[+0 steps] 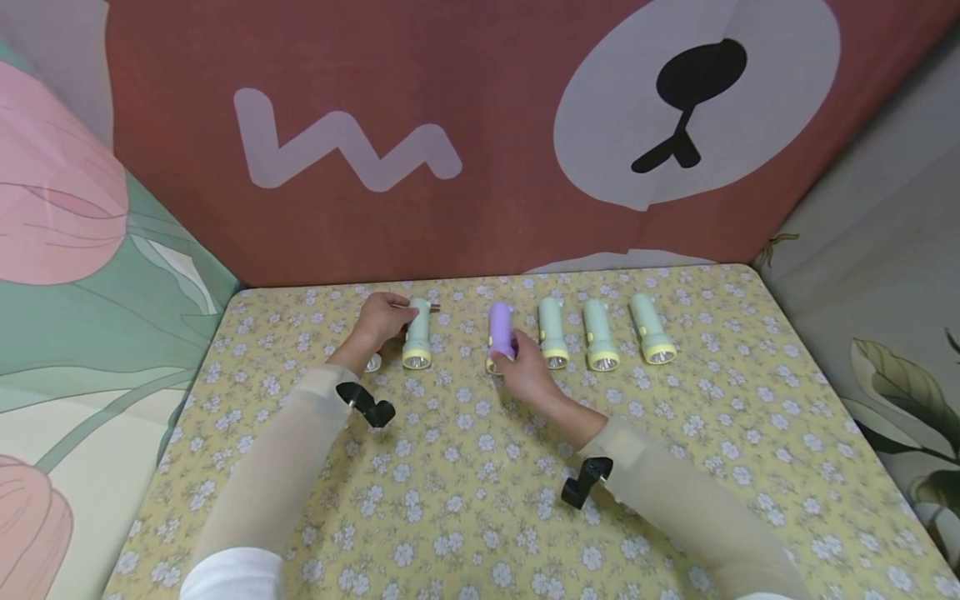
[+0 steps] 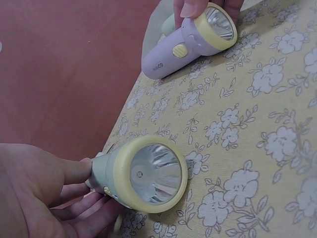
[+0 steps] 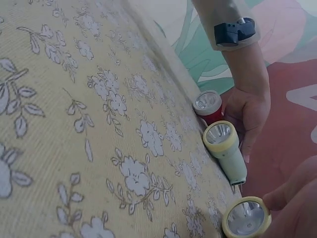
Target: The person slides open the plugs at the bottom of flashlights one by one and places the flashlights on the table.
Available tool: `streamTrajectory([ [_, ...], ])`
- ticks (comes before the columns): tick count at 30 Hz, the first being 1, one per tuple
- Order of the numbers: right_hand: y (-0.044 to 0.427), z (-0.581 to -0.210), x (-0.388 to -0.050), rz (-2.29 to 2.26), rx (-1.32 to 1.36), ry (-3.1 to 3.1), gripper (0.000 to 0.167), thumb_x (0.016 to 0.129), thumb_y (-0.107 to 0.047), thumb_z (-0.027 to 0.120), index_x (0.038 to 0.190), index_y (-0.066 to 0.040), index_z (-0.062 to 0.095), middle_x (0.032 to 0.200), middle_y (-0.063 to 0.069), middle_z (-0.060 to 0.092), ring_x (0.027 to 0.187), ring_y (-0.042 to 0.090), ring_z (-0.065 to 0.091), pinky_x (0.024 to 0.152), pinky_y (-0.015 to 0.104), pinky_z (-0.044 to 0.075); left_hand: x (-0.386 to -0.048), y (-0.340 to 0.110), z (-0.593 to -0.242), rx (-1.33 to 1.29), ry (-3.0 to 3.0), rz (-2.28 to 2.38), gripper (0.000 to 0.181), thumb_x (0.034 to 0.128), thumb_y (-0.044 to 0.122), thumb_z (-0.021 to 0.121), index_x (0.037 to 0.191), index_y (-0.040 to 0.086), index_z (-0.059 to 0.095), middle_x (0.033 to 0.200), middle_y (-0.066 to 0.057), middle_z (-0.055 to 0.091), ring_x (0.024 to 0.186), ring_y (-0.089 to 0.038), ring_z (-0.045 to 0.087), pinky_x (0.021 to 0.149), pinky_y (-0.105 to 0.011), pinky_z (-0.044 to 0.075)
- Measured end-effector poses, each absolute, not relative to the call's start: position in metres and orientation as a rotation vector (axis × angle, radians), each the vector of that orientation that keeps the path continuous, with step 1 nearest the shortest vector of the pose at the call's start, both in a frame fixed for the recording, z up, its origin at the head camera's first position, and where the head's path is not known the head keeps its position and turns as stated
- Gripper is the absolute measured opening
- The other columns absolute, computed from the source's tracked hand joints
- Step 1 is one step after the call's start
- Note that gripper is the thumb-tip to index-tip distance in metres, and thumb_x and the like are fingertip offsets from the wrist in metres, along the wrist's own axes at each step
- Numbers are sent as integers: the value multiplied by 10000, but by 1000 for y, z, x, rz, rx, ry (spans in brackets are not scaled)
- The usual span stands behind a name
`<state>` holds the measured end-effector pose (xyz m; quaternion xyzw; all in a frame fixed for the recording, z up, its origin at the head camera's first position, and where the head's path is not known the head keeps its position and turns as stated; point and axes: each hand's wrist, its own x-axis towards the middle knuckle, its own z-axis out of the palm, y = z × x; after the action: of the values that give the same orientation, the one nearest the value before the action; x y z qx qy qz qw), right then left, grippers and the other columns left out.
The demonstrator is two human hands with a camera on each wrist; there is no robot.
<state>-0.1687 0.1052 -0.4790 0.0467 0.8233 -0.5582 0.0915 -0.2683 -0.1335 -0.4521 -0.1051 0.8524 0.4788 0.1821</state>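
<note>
In the head view, my left hand (image 1: 384, 318) pinches a mint-green flashlight (image 1: 417, 330) near its tail. The left wrist view shows the thumb against that flashlight's body (image 2: 103, 167) and the fingers below, its yellow-rimmed lens facing the camera. Thin metal prongs (image 3: 238, 188) stick out at its tail in the right wrist view. My right hand (image 1: 527, 369) grips a purple flashlight (image 1: 501, 325) around its yellow-rimmed head (image 2: 216, 26). That flashlight lies on the flowered cloth. A red flashlight with a white rim (image 3: 207, 103) lies beside my left hand, mostly hidden in the head view.
Right of the purple one, three mint-green flashlights lie in a row: one near my right hand (image 1: 551, 327), a middle one (image 1: 599, 333) and a far-right one (image 1: 651, 327). The yellow flowered tablecloth (image 1: 465, 500) meets a reddish-brown printed backdrop (image 1: 495, 225) behind.
</note>
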Motion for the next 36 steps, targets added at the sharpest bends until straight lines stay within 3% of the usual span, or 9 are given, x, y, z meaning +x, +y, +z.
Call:
streamTrajectory([
  [15,104,-477,-168,-1826,291,2249,599,1050,-116,560,1552,74,293,1472,257,469,1362,369,466,1152,471,389,-267,-133,-453,-282,2405,1365,407,1050,178,592,1413,1,542,1350,-223,575,1149,-372,629,960,-466,548],
  [36,104,-473,-161,-1921,211,2215,574,1051,-92,551,1541,83,309,1471,257,471,1344,362,484,1137,449,410,-269,-138,-442,-274,2392,1506,435,1033,174,605,1403,-44,531,1344,-253,565,1166,-409,624,981,-495,544],
])
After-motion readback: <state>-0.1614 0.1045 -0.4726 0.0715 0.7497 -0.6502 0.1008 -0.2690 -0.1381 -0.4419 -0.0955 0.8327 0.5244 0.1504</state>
